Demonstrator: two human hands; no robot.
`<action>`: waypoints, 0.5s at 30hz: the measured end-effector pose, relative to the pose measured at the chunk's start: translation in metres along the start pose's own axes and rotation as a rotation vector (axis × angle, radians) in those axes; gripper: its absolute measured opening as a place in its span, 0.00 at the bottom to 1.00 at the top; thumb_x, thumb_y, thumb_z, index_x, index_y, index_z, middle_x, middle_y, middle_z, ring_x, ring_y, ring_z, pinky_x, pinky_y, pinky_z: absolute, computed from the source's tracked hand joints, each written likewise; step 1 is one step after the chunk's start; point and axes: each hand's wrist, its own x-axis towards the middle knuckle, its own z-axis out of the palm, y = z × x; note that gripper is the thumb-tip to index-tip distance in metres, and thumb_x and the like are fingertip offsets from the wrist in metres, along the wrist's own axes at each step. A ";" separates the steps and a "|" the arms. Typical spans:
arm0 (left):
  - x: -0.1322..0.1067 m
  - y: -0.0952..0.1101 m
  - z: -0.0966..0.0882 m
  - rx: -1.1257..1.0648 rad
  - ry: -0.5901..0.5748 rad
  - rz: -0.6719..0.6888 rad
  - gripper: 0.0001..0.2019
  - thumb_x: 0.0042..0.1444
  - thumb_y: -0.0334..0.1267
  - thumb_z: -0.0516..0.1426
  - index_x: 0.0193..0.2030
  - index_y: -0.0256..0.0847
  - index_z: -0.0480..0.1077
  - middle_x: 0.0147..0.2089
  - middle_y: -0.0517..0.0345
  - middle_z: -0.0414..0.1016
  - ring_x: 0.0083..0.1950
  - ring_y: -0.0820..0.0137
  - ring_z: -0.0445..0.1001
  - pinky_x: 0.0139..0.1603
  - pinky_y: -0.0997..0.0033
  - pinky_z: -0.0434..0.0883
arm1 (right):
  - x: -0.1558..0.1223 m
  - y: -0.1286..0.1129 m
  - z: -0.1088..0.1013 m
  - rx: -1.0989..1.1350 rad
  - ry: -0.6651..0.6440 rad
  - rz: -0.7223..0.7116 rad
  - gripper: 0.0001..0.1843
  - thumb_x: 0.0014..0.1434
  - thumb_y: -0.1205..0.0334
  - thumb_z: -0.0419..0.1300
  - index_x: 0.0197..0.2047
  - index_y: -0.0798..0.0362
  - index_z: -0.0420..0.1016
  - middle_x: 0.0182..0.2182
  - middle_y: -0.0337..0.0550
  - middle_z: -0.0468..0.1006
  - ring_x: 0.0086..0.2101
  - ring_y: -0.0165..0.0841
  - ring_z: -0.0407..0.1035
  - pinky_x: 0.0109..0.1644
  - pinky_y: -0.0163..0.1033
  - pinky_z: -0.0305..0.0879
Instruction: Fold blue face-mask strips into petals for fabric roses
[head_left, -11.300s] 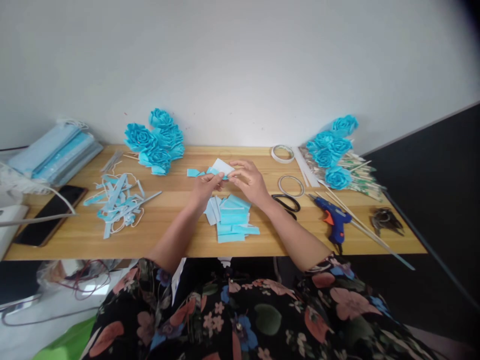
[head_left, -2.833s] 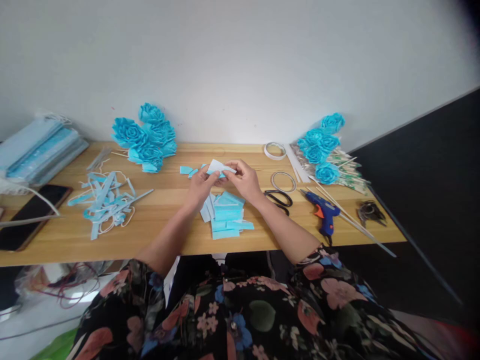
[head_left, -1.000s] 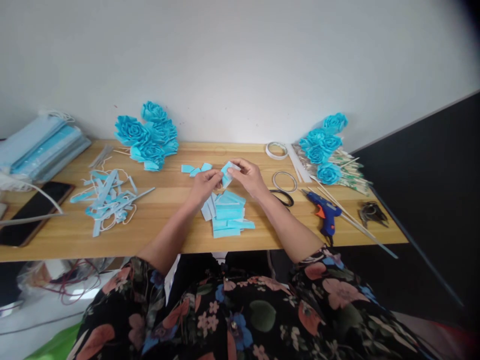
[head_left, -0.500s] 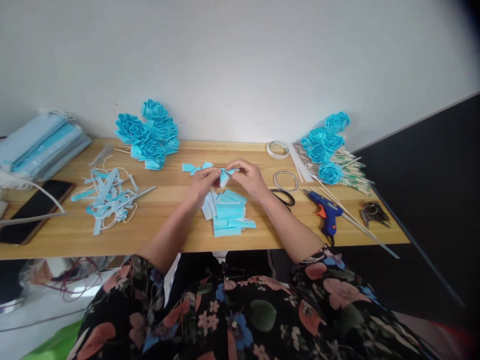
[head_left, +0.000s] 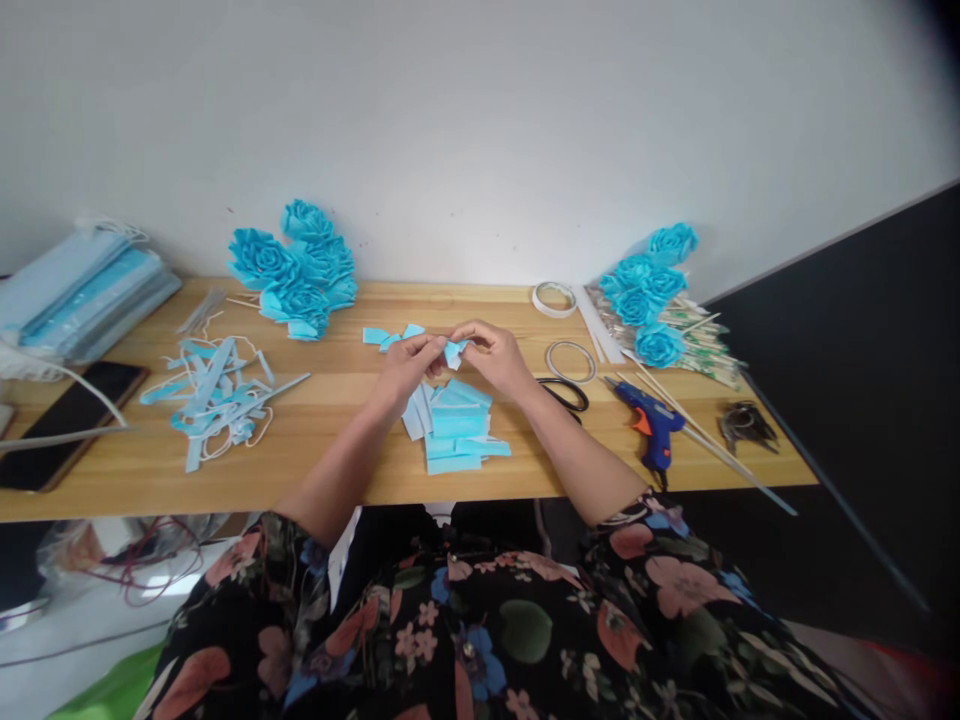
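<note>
Between my two hands is a small folded piece of blue mask fabric (head_left: 454,353), held just above the table. My left hand (head_left: 409,365) pinches its left side between thumb and fingers. On the other side my right hand (head_left: 491,355) grips it with closed fingertips. Below the hands lies a pile of cut blue fabric pieces (head_left: 459,425). A few more folded blue pieces (head_left: 379,337) rest on the wood just beyond my left hand. Black-handled scissors (head_left: 568,395) lie beside my right wrist, partly hidden by it.
Blue fabric roses stand at the back left (head_left: 300,265) and right (head_left: 645,290). Cut strips and ear loops (head_left: 225,395) lie left, near a phone (head_left: 75,425) and packed masks (head_left: 82,290). To the right are tape rolls (head_left: 555,300), a glue gun (head_left: 654,430) and thin sticks (head_left: 712,450).
The blue piece between my fingers is folded smaller; its end on the right side has been drawn in. Both hands stay in almost the same place.
</note>
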 end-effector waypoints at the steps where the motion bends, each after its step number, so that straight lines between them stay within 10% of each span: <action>1: 0.000 0.000 0.000 0.001 0.002 0.001 0.20 0.51 0.54 0.62 0.22 0.39 0.71 0.19 0.59 0.69 0.23 0.75 0.65 0.26 0.73 0.64 | 0.000 0.000 0.000 -0.004 -0.001 -0.002 0.07 0.54 0.64 0.57 0.34 0.51 0.77 0.37 0.41 0.80 0.40 0.35 0.73 0.49 0.41 0.67; 15: 0.002 -0.004 -0.003 0.015 0.027 0.002 0.13 0.50 0.46 0.59 0.22 0.39 0.70 0.19 0.61 0.67 0.23 0.75 0.64 0.27 0.73 0.63 | 0.000 -0.002 -0.003 0.047 -0.091 0.008 0.12 0.54 0.65 0.55 0.36 0.51 0.79 0.39 0.41 0.81 0.42 0.35 0.74 0.51 0.40 0.66</action>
